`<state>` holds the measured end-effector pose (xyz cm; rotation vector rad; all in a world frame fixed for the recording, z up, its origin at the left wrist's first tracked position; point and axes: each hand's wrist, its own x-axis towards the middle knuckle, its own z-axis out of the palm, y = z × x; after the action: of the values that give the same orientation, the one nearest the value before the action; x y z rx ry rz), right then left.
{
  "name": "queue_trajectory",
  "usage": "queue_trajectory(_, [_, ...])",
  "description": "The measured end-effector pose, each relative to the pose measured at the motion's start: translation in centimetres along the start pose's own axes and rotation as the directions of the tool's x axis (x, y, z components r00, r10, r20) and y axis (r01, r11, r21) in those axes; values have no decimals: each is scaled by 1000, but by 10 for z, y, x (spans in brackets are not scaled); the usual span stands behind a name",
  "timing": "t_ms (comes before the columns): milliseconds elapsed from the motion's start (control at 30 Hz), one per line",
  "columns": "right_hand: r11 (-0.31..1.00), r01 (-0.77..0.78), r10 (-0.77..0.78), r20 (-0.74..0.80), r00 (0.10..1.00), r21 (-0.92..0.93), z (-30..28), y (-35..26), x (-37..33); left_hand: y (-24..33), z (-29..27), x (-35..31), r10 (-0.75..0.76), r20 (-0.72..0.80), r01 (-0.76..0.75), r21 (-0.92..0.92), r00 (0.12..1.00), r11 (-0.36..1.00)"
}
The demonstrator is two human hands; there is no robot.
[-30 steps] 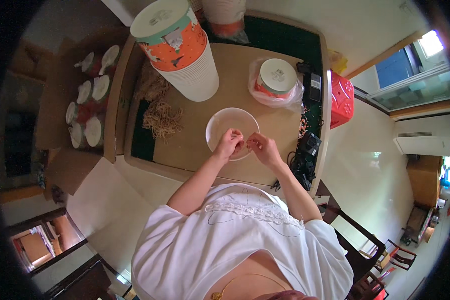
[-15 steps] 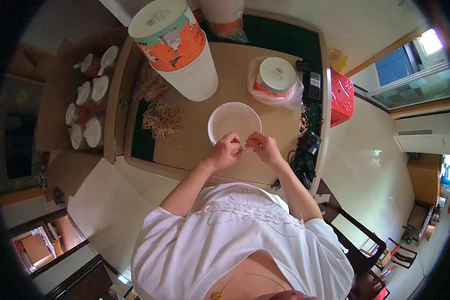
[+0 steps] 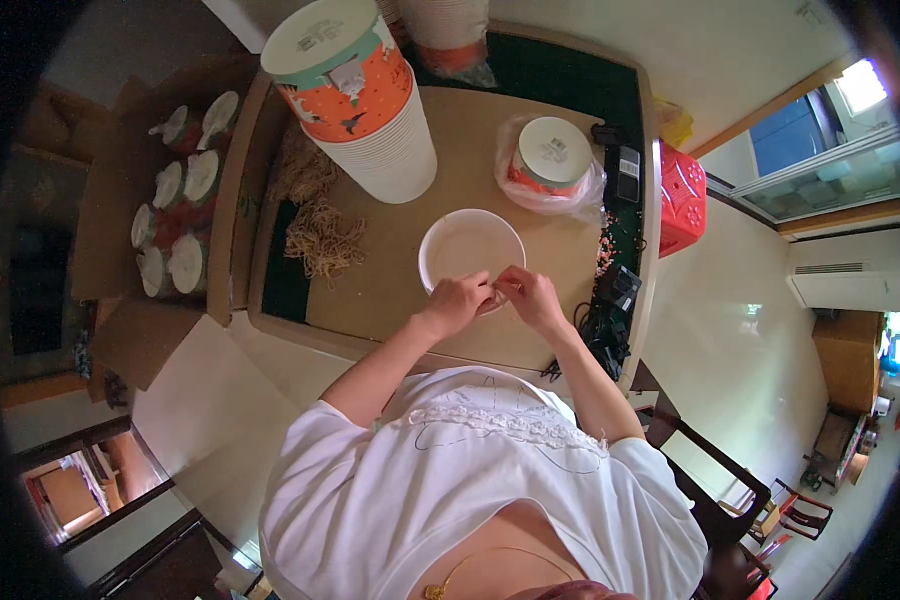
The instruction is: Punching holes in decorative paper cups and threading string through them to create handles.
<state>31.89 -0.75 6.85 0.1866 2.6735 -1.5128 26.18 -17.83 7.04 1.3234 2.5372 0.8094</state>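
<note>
A white paper tub [image 3: 462,240] stands upright on the cardboard sheet in front of me, its inside showing white. My left hand [image 3: 459,303] and my right hand [image 3: 530,298] meet at its near rim. The fingers of both are bent in a pinch, tips nearly touching. Something small and pale seems to lie between them, but it is too small to name. Left of the tub lies a tangled heap of tan strings [image 3: 325,240]. Behind it rises a tall stack of paper tubs [image 3: 375,130], the top one upside down with an orange and green band.
A bagged, upturned tub [image 3: 555,150] stands at the right. Along the right table edge lie a black device [image 3: 625,172], small pink bits and a black camera [image 3: 622,288] with cables. An open carton [image 3: 225,200] of several bagged tubs adjoins the left side. A red stool [image 3: 681,200] stands beyond.
My left hand has turned slightly, its fingers now flatter over the tub's near rim and closer to the right hand's fingers. The tub sits a touch nearer to me.
</note>
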Motion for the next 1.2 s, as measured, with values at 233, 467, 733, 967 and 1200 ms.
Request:
queue_trajectory(233, [998, 50, -45, -165, 985, 29, 4, -22, -18, -3, 17, 0, -417, 296, 451, -824, 859, 342])
queue_trajectory(467, [966, 101, -1, -388, 922, 239, 26, -5, -21, -10, 17, 4, -349, 661, 562, -749, 664, -350])
queue_trajectory(733, [977, 166, -113, -340, 934, 132, 27, -12, -29, -25, 36, -6, -370, 679, 466, -717, 634, -519])
queue_trajectory(967, [969, 211, -154, -352, 923, 128, 22, -7, -28, -12, 18, -5, -356, 630, 498, -770, 690, -399])
queue_trajectory(1200, [987, -24, 51, -165, 985, 161, 6, -14, -21, 5, 10, -1, -542, 271, 481, -826, 796, 293])
